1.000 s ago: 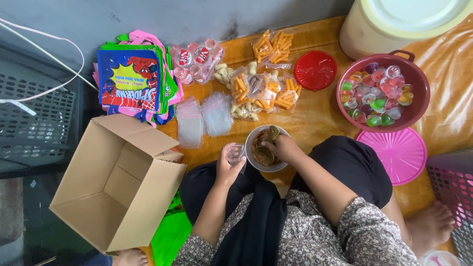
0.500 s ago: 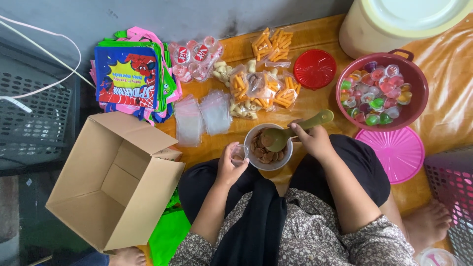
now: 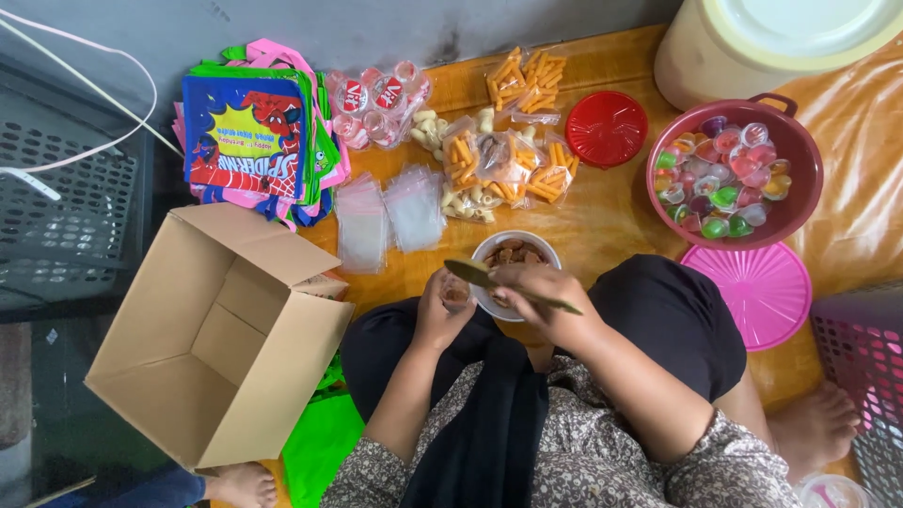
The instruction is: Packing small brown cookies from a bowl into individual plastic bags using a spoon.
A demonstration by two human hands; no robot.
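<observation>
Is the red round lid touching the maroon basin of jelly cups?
Apart. The head view shows a strip of bare orange mat between the red lid and the maroon basin.

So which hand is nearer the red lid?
Right. The right hand, holding a spoon over the bowl, sits below the red lid. The left hand, holding a small bag, is further to the left.

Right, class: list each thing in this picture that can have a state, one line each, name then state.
Cardboard box: open, lying on its side, empty as far as visible.
White bowl: uncovered, brown snacks inside.
Maroon basin: uncovered, full of jelly cups.
Small clear bag: held in left hand.
Spoon: held in right hand.
Red lid: off, lying flat.
</observation>
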